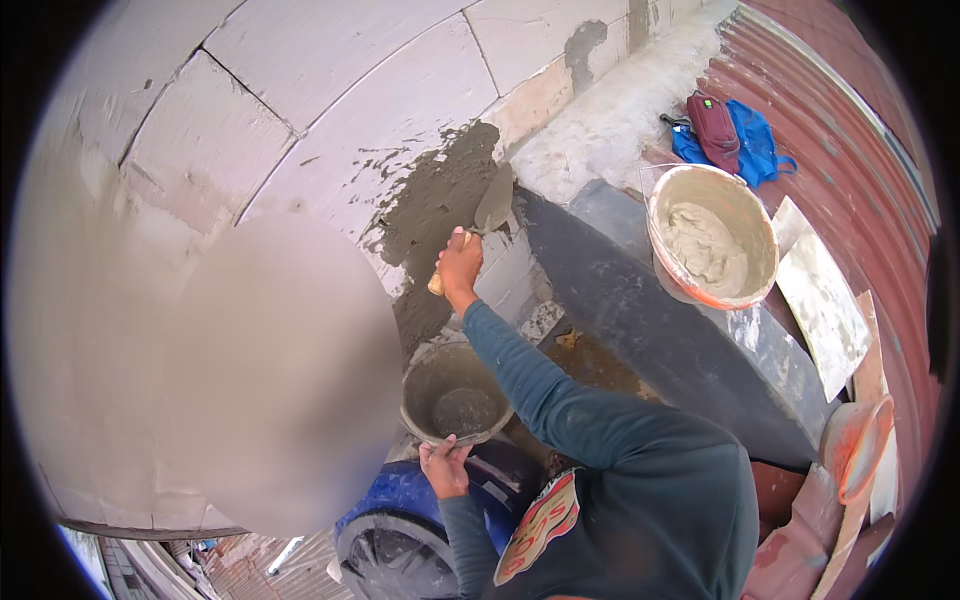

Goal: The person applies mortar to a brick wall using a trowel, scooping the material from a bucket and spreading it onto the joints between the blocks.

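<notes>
My right hand (460,265) is closed around the wooden handle of a trowel (494,200). The trowel's blade lies at the right edge of a patch of wet grey mortar (435,195) on the pale block wall (370,110). Lower down, my left hand (446,466) grips the near rim of a round mortar bowl (465,408), its fingers over the edge. Grey residue coats the inside of this bowl, which sits just below the mortar patch. My right forearm passes over its right side.
To the right, a bucket (712,238) of wet mortar stands on a dark ledge (625,290). Blue and maroon bags (715,133) rest on the red corrugated roofing (810,120). Beside the bucket lies a whitish board (822,300). A blue drum-like container (400,510) is under the bowl. Blur hides the left side.
</notes>
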